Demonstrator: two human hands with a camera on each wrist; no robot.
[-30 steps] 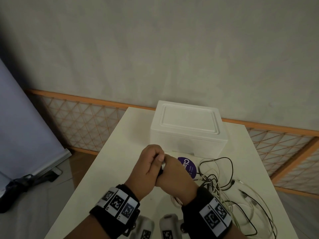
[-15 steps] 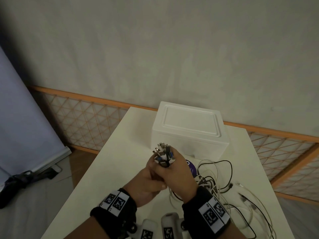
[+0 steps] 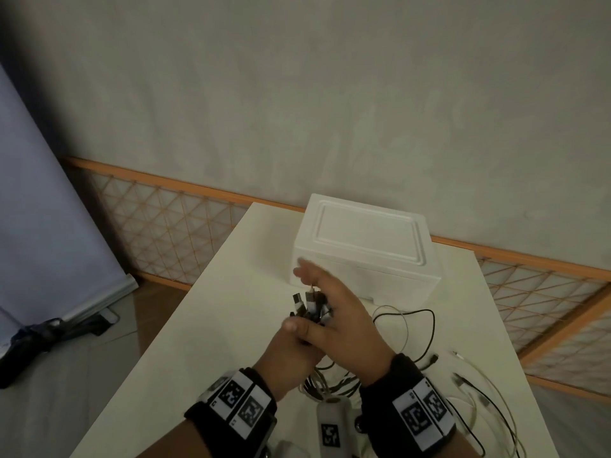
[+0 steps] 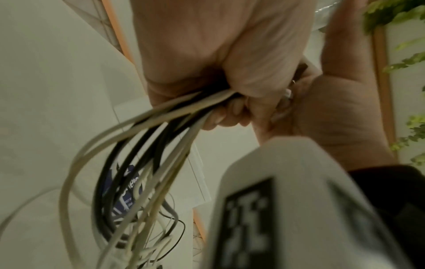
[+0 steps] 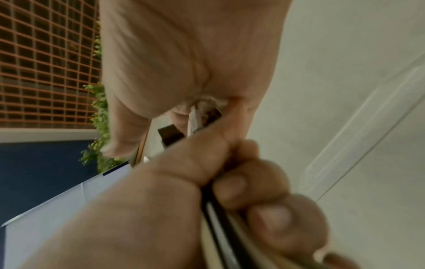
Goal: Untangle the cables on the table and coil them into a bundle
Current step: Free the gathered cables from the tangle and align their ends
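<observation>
Since half a second ago, right hand [image 3: 344,322] has spread its fingers flat over the plug ends; left hand [image 3: 291,350] clenches the cables [image 4: 147,138] at lower centre, above bare desk [image 3: 211,312] leftward.

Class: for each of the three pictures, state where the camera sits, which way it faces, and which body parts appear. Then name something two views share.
Head: worn high, looking forward and down at the table; both hands and wristbands show.
Left wrist: looks along the left hand gripping the cables.
Right wrist: looks along the right hand; left fingers cross below.
Shared: the white box, in the head and right wrist views.
</observation>
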